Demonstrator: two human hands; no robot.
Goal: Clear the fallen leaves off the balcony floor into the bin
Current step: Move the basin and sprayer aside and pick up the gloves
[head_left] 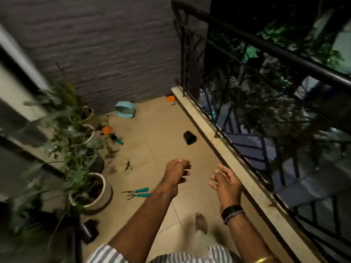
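My left hand (176,172) is held out over the tiled floor with its fingers curled in; nothing shows inside it. My right hand (225,182) hovers beside it, near the parapet, with its fingers spread and nothing in it. A few dark fallen leaves (127,166) lie on the floor by the potted plants, left of my left hand. A light blue bin (124,112) lies tipped on its side in the far corner against the wall.
Potted plants (91,188) line the left side. Two teal-handled hand rakes (139,193) lie on the floor near them, a teal trowel (119,141) further back. A black pot (190,137) lies tipped by the parapet (237,158) under the black railing. My foot (201,223) is below.
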